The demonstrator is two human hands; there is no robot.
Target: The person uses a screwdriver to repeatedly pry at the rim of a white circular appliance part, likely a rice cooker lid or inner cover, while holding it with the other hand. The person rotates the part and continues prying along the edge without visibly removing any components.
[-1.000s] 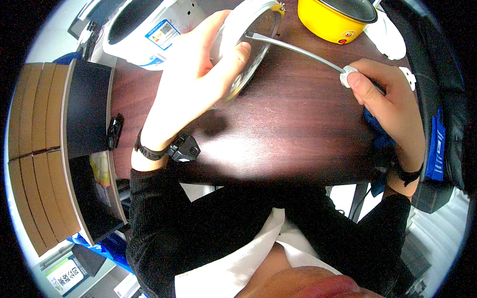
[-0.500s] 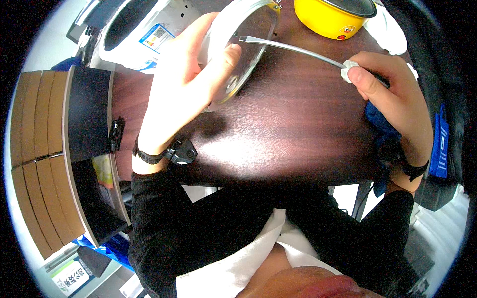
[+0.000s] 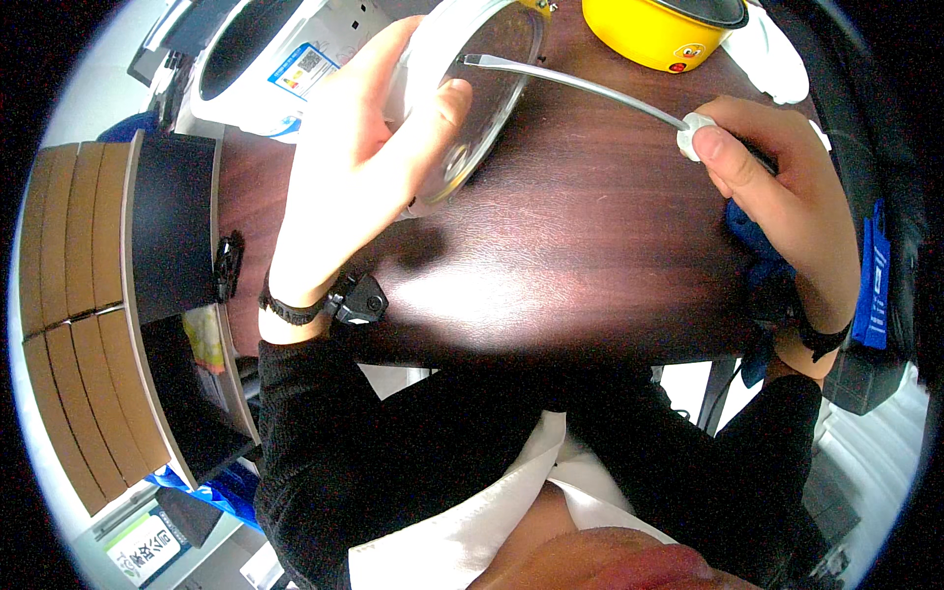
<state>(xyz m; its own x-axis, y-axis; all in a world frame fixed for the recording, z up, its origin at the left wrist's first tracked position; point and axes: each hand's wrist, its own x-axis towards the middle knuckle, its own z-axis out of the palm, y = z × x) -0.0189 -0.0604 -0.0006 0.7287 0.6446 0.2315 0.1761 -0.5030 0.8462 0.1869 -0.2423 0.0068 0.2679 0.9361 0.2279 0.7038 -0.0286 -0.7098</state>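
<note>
My left hand (image 3: 393, 128) grips a round lid (image 3: 492, 128) with a white rim and a clear, see-through middle, tilted up on its edge above the table. Its thumb presses on the lid's inner side. My right hand (image 3: 767, 167) is closed round the handle of a flat-head screwdriver (image 3: 580, 82), whose long metal shaft points left. The flat tip is by the lid's inner face, just above my left thumb; whether it touches cannot be made out. My right fingers hide most of the handle.
A yellow pot (image 3: 654, 34) with a dark inside stands at the back right, beside a white object (image 3: 772, 59). A white appliance housing (image 3: 295, 64) with a blue label is at the back left. Brown boxes (image 3: 84, 236) and a dark shelf (image 3: 177, 226) flank the dark wooden table (image 3: 560, 246).
The screwdriver's tip has moved slightly up and left along the lid. Both hands keep their grips, and the lid has shifted a little to the left.
</note>
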